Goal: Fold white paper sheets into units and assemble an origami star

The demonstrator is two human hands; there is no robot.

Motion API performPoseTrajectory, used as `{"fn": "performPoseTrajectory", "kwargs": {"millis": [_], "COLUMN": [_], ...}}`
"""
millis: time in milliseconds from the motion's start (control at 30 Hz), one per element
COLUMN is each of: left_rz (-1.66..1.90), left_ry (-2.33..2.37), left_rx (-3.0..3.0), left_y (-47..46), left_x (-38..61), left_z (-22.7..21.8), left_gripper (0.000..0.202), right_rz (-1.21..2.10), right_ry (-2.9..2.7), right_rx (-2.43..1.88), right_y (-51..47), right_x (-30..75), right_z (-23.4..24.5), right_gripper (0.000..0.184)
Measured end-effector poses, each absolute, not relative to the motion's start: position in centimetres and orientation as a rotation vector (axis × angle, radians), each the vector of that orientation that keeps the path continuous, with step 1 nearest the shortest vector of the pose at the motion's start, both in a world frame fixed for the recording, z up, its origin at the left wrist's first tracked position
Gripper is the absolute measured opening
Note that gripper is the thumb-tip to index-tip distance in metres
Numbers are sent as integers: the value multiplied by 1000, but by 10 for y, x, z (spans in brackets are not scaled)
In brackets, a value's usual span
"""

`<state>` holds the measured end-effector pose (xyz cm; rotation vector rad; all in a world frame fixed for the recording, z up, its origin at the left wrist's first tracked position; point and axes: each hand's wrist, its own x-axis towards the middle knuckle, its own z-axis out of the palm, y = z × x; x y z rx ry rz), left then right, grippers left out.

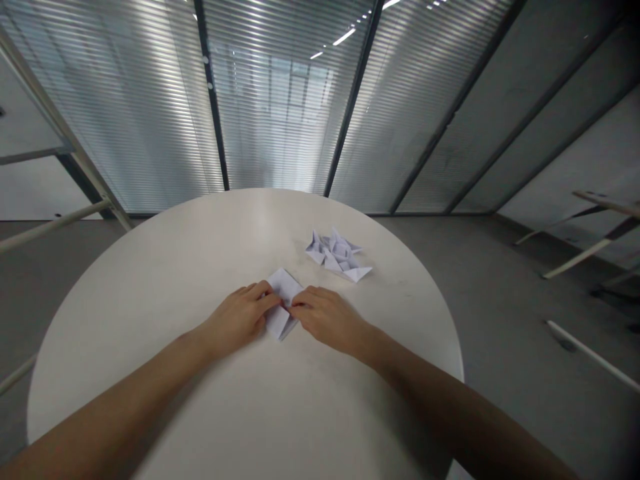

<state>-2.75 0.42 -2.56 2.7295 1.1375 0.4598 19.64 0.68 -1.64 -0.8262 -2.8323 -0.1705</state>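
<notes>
A small piece of folded white paper (286,283) lies on the round white table (190,267), between my two hands. My left hand (246,311) grips its left side, thumb and fingers closed on the paper. From the right, my right hand (324,316) pinches the paper near its middle, close to my left fingertips. A loose flap points toward me at the paper's near end. Beyond my right hand sits a cluster of folded white paper pieces (337,252) with pointed corners, apart from both hands.
Glass panels with blinds (280,113) stand behind the table's far edge. Pale frame bars (60,223) are at the left. On the grey floor (480,287) to the right stand light-coloured table legs (577,259).
</notes>
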Motion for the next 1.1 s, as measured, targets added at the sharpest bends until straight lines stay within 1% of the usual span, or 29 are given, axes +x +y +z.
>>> {"fn": "performPoseTrajectory", "kwargs": {"millis": [100,267,400,500,633,767,800,900,967,1100], "left_rz": [525,613,649,647,643,622,609,540,488,410], "left_ry": [1129,1108,1070,1063,1082,1138,1133,1048,987,947], "left_rx": [2617,2483,2469,2461,2439,2424,2448,2569,2625,2665], "left_y": [3,3,5,5,3,2,2,4,5,4], "left_x": [-28,-30,-30,-30,-31,-32,-33,-35,-36,-37], "left_z": [-21,-16,-19,-19,-18,-20,-21,-20,-18,-14], "left_gripper": [39,27,28,29,29,40,40,27,23,28], "right_rz": [-187,-259,-344,-345,-259,-90,-60,-12,-1,22], "right_ry": [-2838,-2910,-2969,-2990,-2982,-2912,-2885,-2816,-2796,-2765], "right_rx": [-744,-760,-758,-771,-788,-819,-819,-811,-810,-829], "right_y": [8,2,-7,-11,-6,5,7,11,12,12], "right_x": [197,193,188,187,191,201,204,209,210,209], "right_z": [-20,-14,-5,-2,-3,-4,-5,-5,-6,-9], "right_gripper": [21,24,26,28,25,22,21,23,25,29]}}
